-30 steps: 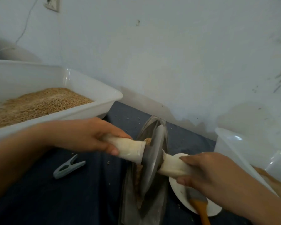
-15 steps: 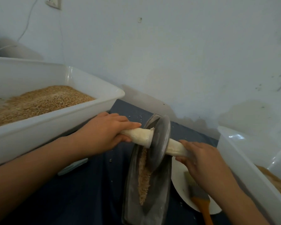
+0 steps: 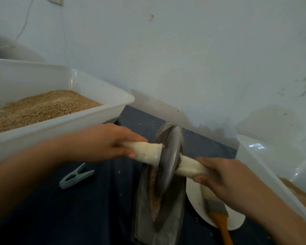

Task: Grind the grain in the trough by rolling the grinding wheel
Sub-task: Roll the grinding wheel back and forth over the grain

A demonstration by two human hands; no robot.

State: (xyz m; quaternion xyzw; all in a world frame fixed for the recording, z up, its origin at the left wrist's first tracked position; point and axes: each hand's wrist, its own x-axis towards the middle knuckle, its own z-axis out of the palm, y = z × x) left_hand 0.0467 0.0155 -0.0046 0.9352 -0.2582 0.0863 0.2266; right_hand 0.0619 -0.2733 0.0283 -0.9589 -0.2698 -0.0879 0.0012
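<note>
Mid-grind: grinding wheel (image 3: 168,154) sits in the trough (image 3: 143,209), on the grain (image 3: 155,191). Left hand (image 3: 102,144) curled round left handle (image 3: 145,152), right hand (image 3: 224,175) round right handle (image 3: 189,167). Next move probably needs even downward pressure, axle level, a straight roll along the groove. Count: one wheel, two handles, two tubs, one clothespin (image 3: 76,176), one brush (image 3: 217,209), one plate (image 3: 196,202)

Both forearms are bare to the frame edge, the left hand (image 3: 99,144) and right hand (image 3: 228,179) ungloved, unadorned.
</note>
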